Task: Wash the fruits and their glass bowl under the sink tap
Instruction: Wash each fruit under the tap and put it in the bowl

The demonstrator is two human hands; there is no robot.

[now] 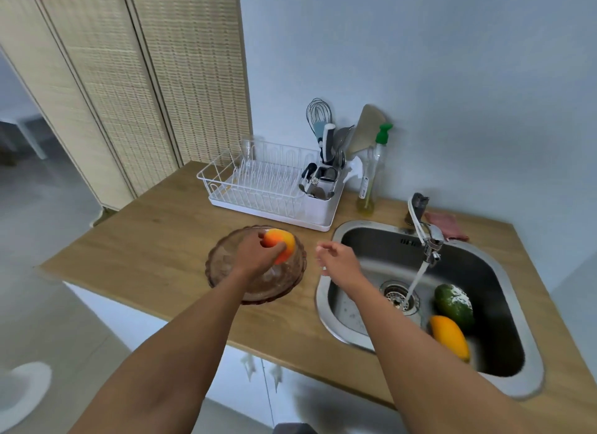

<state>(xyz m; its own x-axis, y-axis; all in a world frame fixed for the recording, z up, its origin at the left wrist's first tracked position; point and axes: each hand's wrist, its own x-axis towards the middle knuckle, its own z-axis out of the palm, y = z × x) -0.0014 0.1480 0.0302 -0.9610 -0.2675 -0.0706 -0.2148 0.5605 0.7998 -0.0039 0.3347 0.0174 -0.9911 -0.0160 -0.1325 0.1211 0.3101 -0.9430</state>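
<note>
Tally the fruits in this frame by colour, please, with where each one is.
Orange-red: 1, the fruit gripped by the left hand over the glass bowl.
Green: 1, the fruit lying in the sink.
Yellow-orange: 1, the fruit lying in the sink.
Total: 3 fruits.

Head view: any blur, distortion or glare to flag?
Head view: wide-angle bending at the edges, the folding screen leans; light motion blur on the right hand and the yellow fruit in the sink; soft, even light, no harsh glare.
</note>
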